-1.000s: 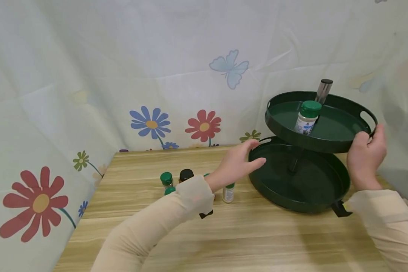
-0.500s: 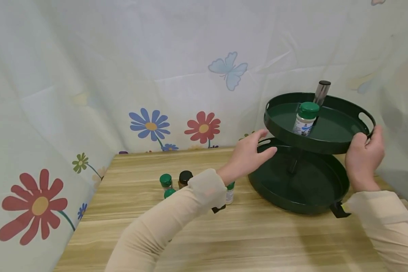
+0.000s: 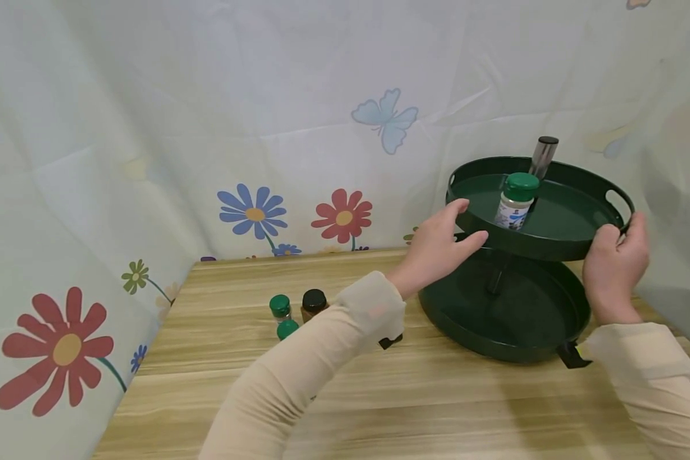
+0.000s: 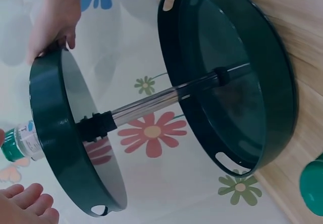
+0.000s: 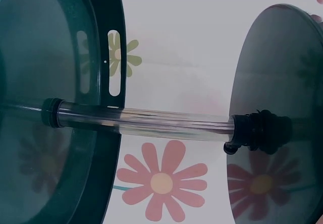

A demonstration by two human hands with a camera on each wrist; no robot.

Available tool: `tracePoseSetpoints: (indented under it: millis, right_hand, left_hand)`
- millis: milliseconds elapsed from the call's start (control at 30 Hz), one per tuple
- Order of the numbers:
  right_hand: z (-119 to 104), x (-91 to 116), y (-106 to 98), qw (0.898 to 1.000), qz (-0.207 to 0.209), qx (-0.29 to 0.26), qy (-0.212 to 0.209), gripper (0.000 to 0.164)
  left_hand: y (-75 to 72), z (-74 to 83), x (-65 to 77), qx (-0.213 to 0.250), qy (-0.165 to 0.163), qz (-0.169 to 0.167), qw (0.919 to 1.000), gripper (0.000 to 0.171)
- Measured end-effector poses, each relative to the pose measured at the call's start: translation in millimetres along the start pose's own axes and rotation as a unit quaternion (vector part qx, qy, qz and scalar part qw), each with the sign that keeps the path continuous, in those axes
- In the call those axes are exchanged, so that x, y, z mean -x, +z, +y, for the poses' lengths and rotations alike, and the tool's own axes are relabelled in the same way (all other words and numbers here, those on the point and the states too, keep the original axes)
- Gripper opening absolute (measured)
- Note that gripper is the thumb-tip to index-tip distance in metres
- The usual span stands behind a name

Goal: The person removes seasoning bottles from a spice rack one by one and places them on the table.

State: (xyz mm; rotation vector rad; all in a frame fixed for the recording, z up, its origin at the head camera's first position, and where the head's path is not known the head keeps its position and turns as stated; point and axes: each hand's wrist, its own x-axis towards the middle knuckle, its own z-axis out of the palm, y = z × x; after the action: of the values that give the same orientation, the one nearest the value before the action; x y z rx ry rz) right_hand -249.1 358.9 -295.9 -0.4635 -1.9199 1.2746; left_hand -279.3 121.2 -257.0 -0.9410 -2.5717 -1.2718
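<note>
A dark green two-tier tray stand has an upper tray [image 3: 569,211] and a lower tray [image 3: 512,319], joined by a metal pole [image 4: 151,105]. On the upper tray stands a spice jar [image 3: 514,203] with a green lid and a printed label. My right hand [image 3: 615,271] grips the upper tray's right rim at the handle cutout. At the opposite side, my left hand [image 3: 437,249] is held near the upper tray's left rim, thumb and fingers apart, holding nothing. In the left wrist view its fingertips [image 4: 38,204] appear apart from the tray.
Left of the stand, spice jars with green lids [image 3: 280,305] and one jar with a black lid [image 3: 314,300] stand on the wooden table [image 3: 218,358]. My left sleeve [image 3: 316,358] partly covers that area. A flower-printed curtain [image 3: 299,128] hangs behind the table.
My left hand has moved right and up, from beside the lower tray to beside the upper tray's left rim. The right hand keeps its hold; the spice jar stays on the upper tray.
</note>
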Motion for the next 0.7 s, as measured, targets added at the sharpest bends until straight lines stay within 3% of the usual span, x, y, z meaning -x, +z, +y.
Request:
tracePoseSetpoints:
  millis: [700]
  right_hand:
    - [0, 0, 0, 1.000, -0.006, -0.003, 0.014, 0.053]
  left_hand:
    - [17.5, 22.7, -29.2, -0.043, -0.011, 0.009, 0.9990, 0.058]
